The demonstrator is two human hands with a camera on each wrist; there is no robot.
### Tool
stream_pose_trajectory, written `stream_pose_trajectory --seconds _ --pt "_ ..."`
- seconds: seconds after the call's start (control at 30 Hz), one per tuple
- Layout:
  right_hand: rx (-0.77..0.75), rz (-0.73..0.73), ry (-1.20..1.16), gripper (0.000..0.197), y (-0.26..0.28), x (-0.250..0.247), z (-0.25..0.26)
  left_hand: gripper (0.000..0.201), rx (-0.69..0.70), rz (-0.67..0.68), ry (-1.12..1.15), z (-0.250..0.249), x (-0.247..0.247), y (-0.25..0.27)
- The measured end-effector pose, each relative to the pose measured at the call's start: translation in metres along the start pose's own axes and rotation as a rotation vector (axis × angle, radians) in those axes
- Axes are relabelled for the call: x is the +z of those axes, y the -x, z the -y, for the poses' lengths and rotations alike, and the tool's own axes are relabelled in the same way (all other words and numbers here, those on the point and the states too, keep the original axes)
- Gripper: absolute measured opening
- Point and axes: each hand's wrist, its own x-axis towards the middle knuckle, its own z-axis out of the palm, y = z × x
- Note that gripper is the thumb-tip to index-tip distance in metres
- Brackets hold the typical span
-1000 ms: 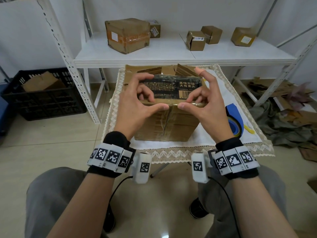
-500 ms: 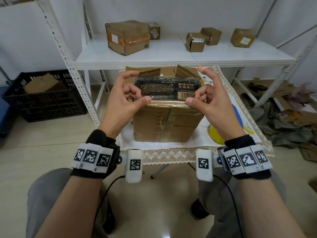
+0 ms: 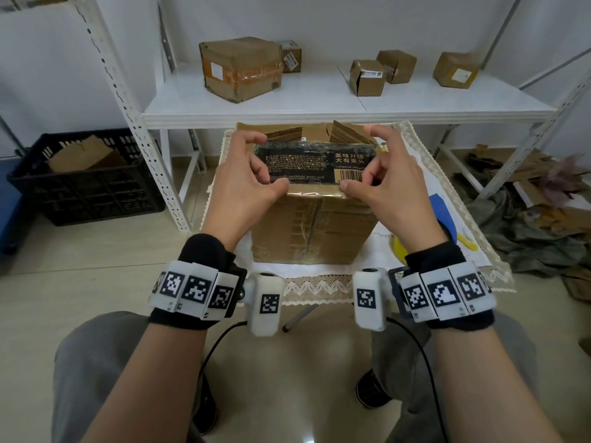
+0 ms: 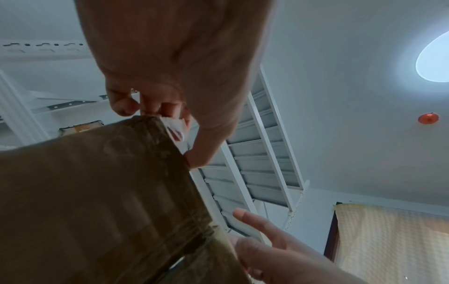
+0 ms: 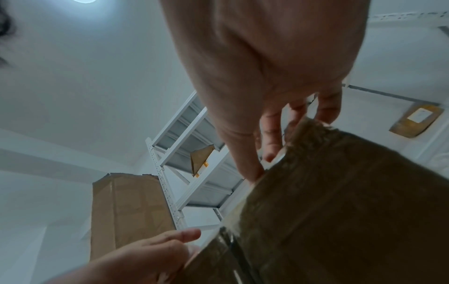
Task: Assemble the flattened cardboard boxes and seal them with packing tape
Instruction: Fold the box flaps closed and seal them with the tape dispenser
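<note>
with both thumbs pressed on the near top edge of the cardboard box (image 3: pixel 311 231), i have my left hand (image 3: pixel 246 190) and right hand (image 3: pixel 388 187) at opposite ends of that edge, thumb tips now well apart where a second ago they almost met at the middle seam. the other fingers are curled above the top panel, index fingers hooked toward the far corners; nothing is pinched or gripped, it is a flat press only, so both hands count as relaxed pressing rather than clenched. in the left wrist view the left fingertips (image 4: pixel 123 107) touch a top corner of the box, and the right wrist view shows the same at its corner. i read that outward sweep as smoothing the packing tape (image 3: pixel 315 195) down along the edge; the glossy strip lies across it and down the front seam.

the box sits upright on the small cloth-covered table (image 3: pixel 319 286), its dark printed top panel facing up. to my judgement this seal is nearly done and only the corners want a last rub. the blue and yellow tape dispenser (image 3: pixel 443 219) lies on the table just right of the box, untouched. flattened cardboard (image 3: pixel 281 131) waits behind the box.
</note>
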Motion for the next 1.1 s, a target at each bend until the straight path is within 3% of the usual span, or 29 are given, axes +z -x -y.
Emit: stream_pose_trajectory --seconds 0.23,0.5,0.63,0.8,1.1 --pt "0.058 -0.032 -0.120 0.074 0.004 -0.002 -0.001 0.067 -0.089 -0.046 0.043 0.001 0.000 0.000" --pt "0.081 -0.047 -0.198 0.074 0.006 -0.003 -0.009 0.060 -0.173 -0.057 0.111 0.012 -0.006 -0.006" --pt "0.082 -0.065 -0.298 0.071 0.008 -0.009 -0.015 0.045 -0.204 -0.054 0.179 0.020 -0.014 -0.006" --pt "0.118 -0.091 -0.428 0.053 0.012 -0.019 -0.019 0.020 -0.191 -0.050 0.268 0.023 -0.020 -0.002" --pt "0.100 -0.077 -0.454 0.061 0.020 -0.025 -0.015 0.034 -0.159 -0.047 0.309 0.019 -0.026 -0.003"
